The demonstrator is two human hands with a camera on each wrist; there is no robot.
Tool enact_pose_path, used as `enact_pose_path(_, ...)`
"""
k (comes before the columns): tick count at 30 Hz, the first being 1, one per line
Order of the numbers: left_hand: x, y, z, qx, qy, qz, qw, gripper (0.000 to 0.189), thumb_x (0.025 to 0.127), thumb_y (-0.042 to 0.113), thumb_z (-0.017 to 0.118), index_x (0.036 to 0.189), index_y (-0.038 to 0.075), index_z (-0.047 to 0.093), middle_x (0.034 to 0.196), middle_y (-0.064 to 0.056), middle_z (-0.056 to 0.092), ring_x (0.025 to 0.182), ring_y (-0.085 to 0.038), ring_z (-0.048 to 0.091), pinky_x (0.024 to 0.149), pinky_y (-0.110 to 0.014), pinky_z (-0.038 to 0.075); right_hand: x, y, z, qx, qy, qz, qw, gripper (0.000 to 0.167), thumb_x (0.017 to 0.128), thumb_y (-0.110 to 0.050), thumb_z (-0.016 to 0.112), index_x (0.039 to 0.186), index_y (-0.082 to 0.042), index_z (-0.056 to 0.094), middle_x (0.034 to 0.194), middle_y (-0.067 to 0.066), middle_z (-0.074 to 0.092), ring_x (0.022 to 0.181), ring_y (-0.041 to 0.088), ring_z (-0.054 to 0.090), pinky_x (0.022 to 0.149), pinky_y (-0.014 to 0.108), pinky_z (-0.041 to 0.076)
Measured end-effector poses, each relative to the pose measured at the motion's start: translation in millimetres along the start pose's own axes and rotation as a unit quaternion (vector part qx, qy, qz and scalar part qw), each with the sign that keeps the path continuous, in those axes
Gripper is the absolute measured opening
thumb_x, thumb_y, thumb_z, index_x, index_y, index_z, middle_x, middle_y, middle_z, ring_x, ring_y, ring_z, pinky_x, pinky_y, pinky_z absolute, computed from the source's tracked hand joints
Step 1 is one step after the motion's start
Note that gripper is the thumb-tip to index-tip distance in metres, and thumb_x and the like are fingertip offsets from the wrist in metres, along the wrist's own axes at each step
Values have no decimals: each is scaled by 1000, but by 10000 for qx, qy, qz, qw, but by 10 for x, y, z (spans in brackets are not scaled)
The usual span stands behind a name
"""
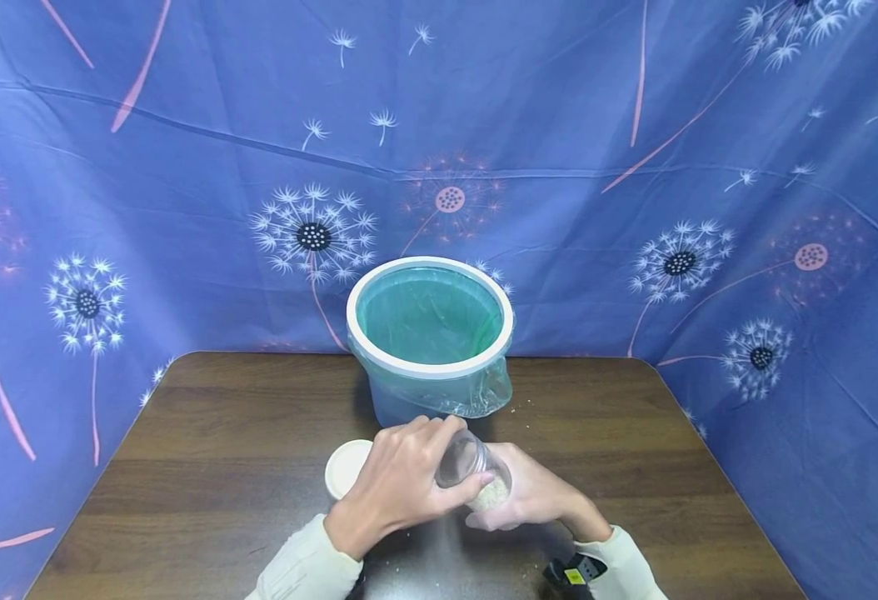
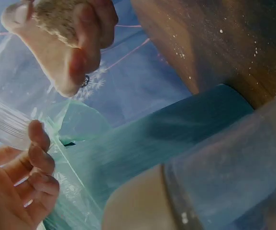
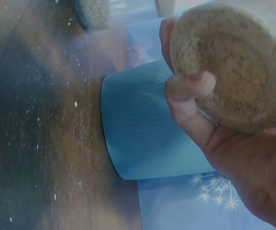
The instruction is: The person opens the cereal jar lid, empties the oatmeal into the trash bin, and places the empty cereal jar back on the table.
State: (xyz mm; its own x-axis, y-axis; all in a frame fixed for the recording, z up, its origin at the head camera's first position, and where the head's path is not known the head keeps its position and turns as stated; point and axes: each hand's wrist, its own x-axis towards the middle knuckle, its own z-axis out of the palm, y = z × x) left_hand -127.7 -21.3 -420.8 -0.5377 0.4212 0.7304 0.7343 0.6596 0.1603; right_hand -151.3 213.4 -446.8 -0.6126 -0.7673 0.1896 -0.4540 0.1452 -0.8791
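My right hand point(image 1: 536, 492) grips a clear plastic jar point(image 3: 243, 72) with pale, coarse grains packed against its base, tilted with that base towards the right wrist camera. Facing it, my left hand point(image 1: 409, 475) holds clear plastic point(image 1: 452, 460) at the jar's threaded mouth, thumb and fingers around it. Whether this is a second jar set against the first I cannot tell. In the left wrist view, ridged threads point(image 2: 6, 122) show beside my curled left fingers. A white-lidded jar point(image 1: 349, 468) with grains stands left of my left hand, partly hidden by it.
Behind my hands stands a blue bin point(image 1: 401, 400) with a white rim point(image 1: 356, 333) and a green plastic liner draped over it. Loose grains lie scattered on the brown wooden table point(image 1: 259, 417). A blue dandelion-print cloth point(image 1: 559, 108) hangs behind and beside the table.
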Motion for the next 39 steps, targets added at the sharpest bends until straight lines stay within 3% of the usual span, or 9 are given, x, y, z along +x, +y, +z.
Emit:
enact_pose_path(5, 18, 0, -7, -45, 302, 542, 9981, 51, 87, 66, 72, 105, 18, 67, 77, 11, 57, 61, -10, 52, 50, -23, 41, -7, 16, -39, 158, -453, -301, 9984, 46, 80, -11, 91, 119, -9, 68, 100, 3, 74, 88, 6, 68, 80, 33, 61)
enact_pose_path(10, 50, 17, -6, -147, 346, 714, 9967, 48, 84, 62, 74, 94, 17, 61, 71, 11, 48, 57, -7, 45, 47, -20, 36, -3, 24, -33, 387, -745, -470, 9954, 43, 80, -8, 89, 117, -5, 68, 95, 10, 73, 87, 3, 66, 79, 33, 61)
enact_pose_path(15, 77, 29, 7, -88, 306, 725, 9969, 47, 81, 59, 74, 88, 16, 56, 67, 11, 43, 55, -6, 41, 46, -20, 34, 4, 8, -1, 463, -783, -483, 9947, 41, 80, -7, 88, 116, -6, 69, 92, 13, 71, 86, 2, 64, 80, 31, 61)
enact_pose_path(32, 55, 48, 37, 90, 477, 575, 9972, 46, 74, 58, 78, 86, 18, 56, 65, 13, 46, 53, -7, 47, 44, -22, 38, -13, 20, 79, 421, -644, -454, 9960, 41, 82, -8, 88, 118, -8, 68, 96, 9, 71, 88, 3, 66, 81, 32, 61)
enact_pose_path(39, 56, 42, 47, 338, 504, 300, 9977, 46, 76, 58, 73, 83, 17, 53, 61, 10, 44, 49, -10, 46, 42, -25, 36, -9, -4, 112, -217, 29, -492, 9986, 47, 81, -12, 90, 122, -12, 68, 106, -1, 74, 93, 7, 70, 83, 33, 61)
